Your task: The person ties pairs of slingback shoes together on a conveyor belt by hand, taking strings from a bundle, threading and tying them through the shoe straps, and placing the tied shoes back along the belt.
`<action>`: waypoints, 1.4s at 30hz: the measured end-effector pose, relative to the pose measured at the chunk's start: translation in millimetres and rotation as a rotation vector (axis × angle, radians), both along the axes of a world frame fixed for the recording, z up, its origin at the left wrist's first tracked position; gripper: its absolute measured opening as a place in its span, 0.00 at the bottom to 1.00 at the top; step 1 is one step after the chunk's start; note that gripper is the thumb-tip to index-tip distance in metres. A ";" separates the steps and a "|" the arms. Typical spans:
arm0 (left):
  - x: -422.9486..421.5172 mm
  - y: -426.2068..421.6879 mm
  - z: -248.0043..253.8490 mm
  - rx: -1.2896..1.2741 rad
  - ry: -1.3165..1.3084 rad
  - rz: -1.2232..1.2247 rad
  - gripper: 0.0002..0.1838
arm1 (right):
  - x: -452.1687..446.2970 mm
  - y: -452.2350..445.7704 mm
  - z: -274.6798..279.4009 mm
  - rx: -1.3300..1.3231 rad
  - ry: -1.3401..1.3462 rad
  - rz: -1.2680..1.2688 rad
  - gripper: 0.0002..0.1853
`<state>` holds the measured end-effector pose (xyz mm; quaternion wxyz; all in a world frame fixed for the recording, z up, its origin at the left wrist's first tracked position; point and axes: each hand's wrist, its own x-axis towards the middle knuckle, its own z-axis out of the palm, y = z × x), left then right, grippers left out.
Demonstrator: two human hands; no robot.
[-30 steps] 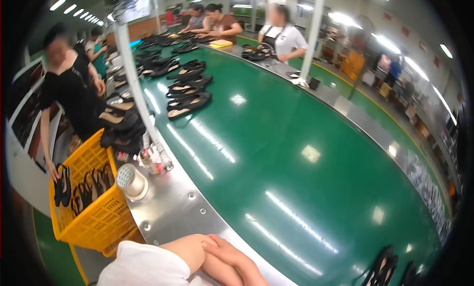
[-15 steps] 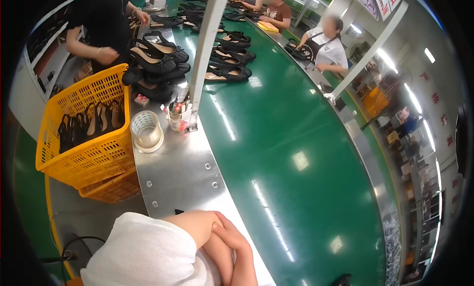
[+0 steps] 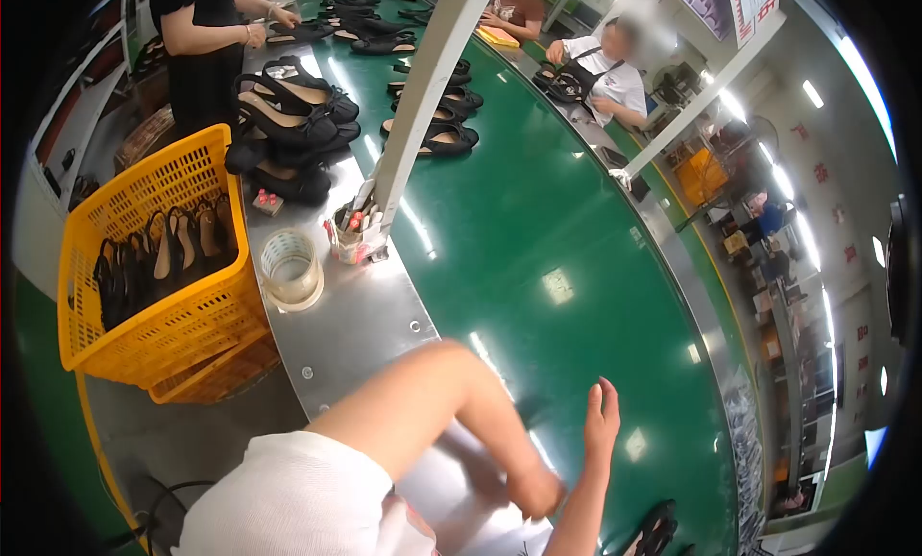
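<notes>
Moved apart since earlier: our right grip [image 3: 602, 420], unclenched over the green surface [image 3: 595, 239], black shoes [image 3: 653, 529] nearby; our left grip [image 3: 536, 491], blurred, state we cannot tell.

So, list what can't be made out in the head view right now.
All in the head view:
- Left hand: blurred; its fingers don't separate.
- Near shoes: cut off by the bottom edge.
- Crated shoes: lower parts hidden by the crate's front wall.
- Belt shoes: partly hidden by the post.
</notes>
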<state>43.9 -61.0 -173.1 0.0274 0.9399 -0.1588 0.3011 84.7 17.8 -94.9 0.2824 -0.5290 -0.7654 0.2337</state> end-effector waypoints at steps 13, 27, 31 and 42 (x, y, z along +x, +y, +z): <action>-452.4 260.7 65.1 0.005 0.304 2.535 0.18 | 2.2 -4.0 -89.4 -0.031 -0.578 -0.434 0.36; -562.7 237.2 44.1 -0.588 0.247 2.972 0.30 | 11.9 6.8 -87.0 -0.041 -0.574 -0.404 0.38; -642.2 236.0 -16.7 -0.315 0.098 2.022 0.28 | 23.2 7.0 -81.4 0.051 -0.524 -0.418 0.36; -325.9 223.8 -2.2 -0.674 0.345 1.818 0.25 | 64.9 -9.8 -91.8 -0.028 -0.417 -0.419 0.43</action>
